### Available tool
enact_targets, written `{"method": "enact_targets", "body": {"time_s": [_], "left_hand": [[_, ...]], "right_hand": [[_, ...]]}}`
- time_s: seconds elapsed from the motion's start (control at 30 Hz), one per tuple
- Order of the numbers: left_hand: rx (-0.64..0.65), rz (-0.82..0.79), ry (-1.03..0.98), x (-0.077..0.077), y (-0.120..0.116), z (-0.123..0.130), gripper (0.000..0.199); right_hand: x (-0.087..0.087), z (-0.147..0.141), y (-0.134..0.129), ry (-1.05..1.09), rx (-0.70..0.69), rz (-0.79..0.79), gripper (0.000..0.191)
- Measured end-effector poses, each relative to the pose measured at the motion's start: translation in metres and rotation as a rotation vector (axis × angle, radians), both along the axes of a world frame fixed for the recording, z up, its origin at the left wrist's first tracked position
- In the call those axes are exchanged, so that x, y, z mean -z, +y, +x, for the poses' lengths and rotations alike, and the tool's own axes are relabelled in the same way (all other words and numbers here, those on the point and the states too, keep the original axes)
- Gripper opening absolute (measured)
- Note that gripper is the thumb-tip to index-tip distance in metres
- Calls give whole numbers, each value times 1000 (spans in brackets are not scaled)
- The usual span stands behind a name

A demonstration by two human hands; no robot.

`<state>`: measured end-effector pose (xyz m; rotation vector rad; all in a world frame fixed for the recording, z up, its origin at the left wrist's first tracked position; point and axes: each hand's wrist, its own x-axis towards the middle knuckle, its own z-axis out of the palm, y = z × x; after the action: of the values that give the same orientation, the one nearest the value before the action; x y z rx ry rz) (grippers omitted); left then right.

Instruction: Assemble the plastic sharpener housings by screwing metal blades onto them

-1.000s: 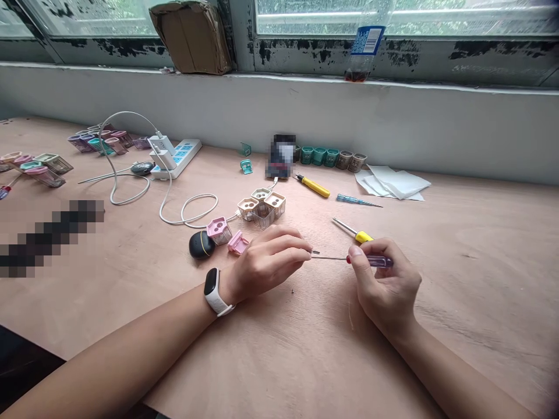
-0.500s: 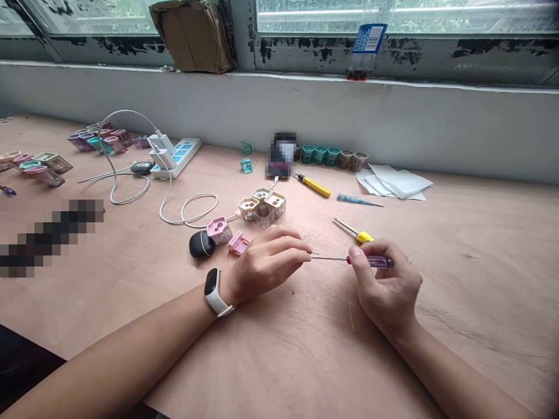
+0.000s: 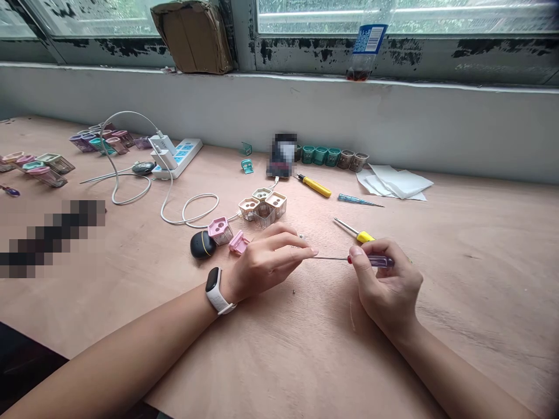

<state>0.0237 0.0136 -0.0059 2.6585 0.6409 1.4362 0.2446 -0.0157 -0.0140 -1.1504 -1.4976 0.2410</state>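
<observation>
My right hand (image 3: 386,291) is closed around the purple handle of a thin screwdriver (image 3: 379,262), its red collar near the thumb. The slim shaft points left and meets the fingertips of my left hand (image 3: 275,256). Those fingers are bent and pressed together; a small pale bit shows above them, but what they hold is hidden. A white-strapped watch (image 3: 215,294) is on my left wrist. Just below the fingers lies a tiny metal piece (image 3: 294,291). Behind the left hand are a pink pencil sharpener body (image 3: 220,231) and a pink part (image 3: 238,242).
A black case (image 3: 202,245) lies beside my left hand, with cream sharpeners (image 3: 262,206) behind it. A yellow-handled screwdriver (image 3: 362,236), a blue pen-shaped tool (image 3: 358,200) and a yellow knife (image 3: 315,186) lie farther back. A power strip (image 3: 183,156) trails white cable.
The left fingertips have shifted slightly right, over the screwdriver's tip. The right hand and its screwdriver have barely moved.
</observation>
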Motion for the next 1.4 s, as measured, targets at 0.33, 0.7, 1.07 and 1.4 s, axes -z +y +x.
{"method": "enact_targets", "body": {"time_s": [0.33,0.7,1.07,1.4], "left_hand": [[-61,-122,-159,6,6,5,13],[-102,-298,-198,9,9,4,11],[-156,-483,-149,9,13,2,13],[-226,-634,-119,11,15,1,17]], "right_hand": [[-1,-1,0,20,-1,-21,18],[-1,-2,2,40,-5,-27,18],[2,0,1,49,-19,-32,17],[3,0,3,19,-24,-40,17]]}}
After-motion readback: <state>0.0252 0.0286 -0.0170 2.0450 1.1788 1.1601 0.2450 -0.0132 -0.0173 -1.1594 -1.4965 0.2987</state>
